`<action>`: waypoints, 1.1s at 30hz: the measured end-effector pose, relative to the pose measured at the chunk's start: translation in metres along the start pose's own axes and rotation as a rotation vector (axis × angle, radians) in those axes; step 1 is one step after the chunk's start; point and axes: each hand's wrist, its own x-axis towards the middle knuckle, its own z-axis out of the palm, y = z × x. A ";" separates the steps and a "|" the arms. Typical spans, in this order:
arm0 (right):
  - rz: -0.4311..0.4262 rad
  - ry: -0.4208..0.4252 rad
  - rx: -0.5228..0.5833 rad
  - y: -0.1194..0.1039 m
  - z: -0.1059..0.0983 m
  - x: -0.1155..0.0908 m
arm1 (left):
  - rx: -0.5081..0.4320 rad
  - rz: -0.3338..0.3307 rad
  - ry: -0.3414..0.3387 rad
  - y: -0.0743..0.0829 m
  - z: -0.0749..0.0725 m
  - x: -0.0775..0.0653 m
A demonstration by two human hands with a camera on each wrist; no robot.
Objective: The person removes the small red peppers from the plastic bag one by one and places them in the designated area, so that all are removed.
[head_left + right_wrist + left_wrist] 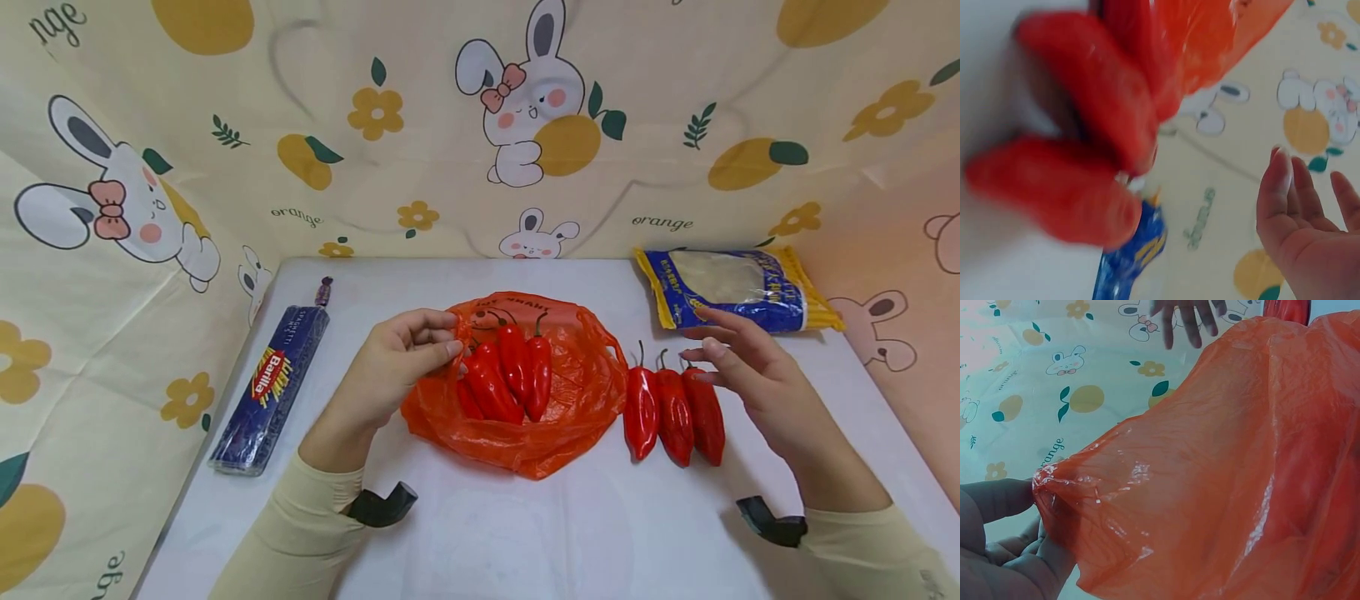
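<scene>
My left hand (401, 358) pinches the left edge of an orange plastic bag (577, 400) between thumb and fingers. Several glossy red chili peppers (491, 387) lie inside the bag, their stems toward the back. In the left wrist view, the bag's thin film (1172, 500) stretches away from the pinching fingers. To the right of the bag, three more red peppers (675, 417) lie side by side on the table. Above their stem ends hovers my right hand (757, 375), fingers spread loosely and holding nothing. The right wrist view shows these peppers (1066, 187) close up, apart from the hand.
A blue Barilla spaghetti pack (270, 387) lies at the left of the white table (487, 533), with a small wrapped item (323, 292) at its far end. At the back right is a blue and yellow packet (735, 287). Printed cloth (420, 167) walls the back and sides.
</scene>
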 end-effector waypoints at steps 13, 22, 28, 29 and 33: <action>-0.028 -0.097 0.056 -0.014 0.059 0.018 | -0.019 -0.003 -0.001 -0.002 0.001 0.001; 0.062 -0.170 0.102 -0.011 0.095 0.034 | -0.029 -0.006 -0.010 -0.003 0.001 0.001; 0.083 -0.205 0.120 -0.002 0.116 0.050 | -0.021 -0.015 -0.002 -0.003 0.002 0.001; 0.083 -0.210 0.123 -0.001 0.120 0.053 | -0.024 -0.014 -0.001 -0.003 0.003 0.001; 0.115 -0.209 0.062 0.005 0.134 0.063 | -0.037 -0.010 0.003 -0.004 0.004 0.002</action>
